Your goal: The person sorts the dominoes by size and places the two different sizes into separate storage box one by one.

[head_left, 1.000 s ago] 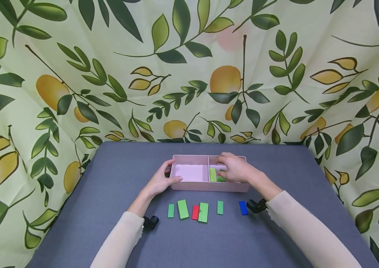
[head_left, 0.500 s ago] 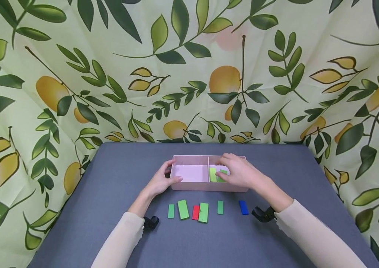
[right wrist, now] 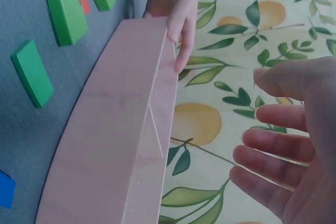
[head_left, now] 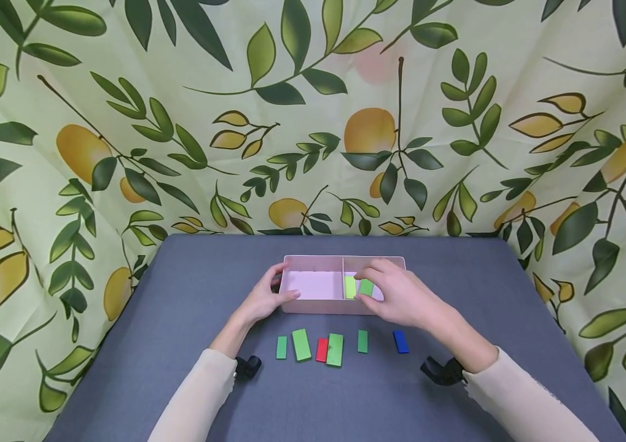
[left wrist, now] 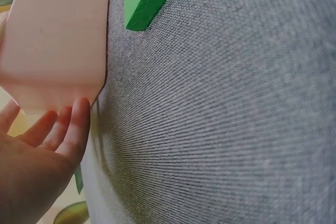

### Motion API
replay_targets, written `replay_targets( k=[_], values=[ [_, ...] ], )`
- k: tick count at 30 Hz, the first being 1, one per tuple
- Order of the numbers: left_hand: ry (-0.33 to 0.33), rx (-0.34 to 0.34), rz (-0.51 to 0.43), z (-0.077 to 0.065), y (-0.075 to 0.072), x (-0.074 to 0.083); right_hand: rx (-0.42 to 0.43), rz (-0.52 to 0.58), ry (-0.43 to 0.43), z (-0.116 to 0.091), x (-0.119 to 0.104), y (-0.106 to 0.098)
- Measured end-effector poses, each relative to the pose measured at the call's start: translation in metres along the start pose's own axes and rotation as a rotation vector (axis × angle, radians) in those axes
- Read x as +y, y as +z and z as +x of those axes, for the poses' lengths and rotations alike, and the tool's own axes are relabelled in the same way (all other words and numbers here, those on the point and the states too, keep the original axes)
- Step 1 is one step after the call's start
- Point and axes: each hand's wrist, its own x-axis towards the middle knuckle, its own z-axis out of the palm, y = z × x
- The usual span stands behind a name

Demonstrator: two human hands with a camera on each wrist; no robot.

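A pink box (head_left: 313,306) with a divider stands on the grey table. My left hand (head_left: 263,298) grips its left end, thumb at the front rim; in the left wrist view, fingertips (left wrist: 79,109) touch the end wall. In the right compartment are a light green block (head_left: 350,286) and a green block (head_left: 366,287). Over that compartment hovers my right hand (head_left: 398,294), fingers loosely bent, hiding part of it. The right wrist view shows this hand (right wrist: 294,145) with nothing between thumb and fingers, apart from the box wall (right wrist: 100,108).
Before the box lies a row of blocks: a small green one (head_left: 281,347), a larger green one (head_left: 301,345), a red one (head_left: 321,350), another large green one (head_left: 335,350), another small green one (head_left: 363,341) and a blue one (head_left: 400,341). Patterned cloth (head_left: 313,123) hangs behind.
My right hand has drawn slightly back toward the front right, uncovering more of the green block in the right compartment. My left hand and the box have stayed in place.
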Motion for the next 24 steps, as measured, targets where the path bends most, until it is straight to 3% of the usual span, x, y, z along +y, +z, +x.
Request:
replay_targets(
  k=[12, 24],
  values=[
    [0.005, -0.003, -0.001, 0.002, 0.001, -0.003, 0.116, 0.036, -0.125, -0.016, -0.017, 0.016],
    [0.008, -0.007, -0.010, 0.002, 0.000, -0.003, 0.130, 0.086, -0.101, -0.030, -0.034, 0.051]
  ],
)
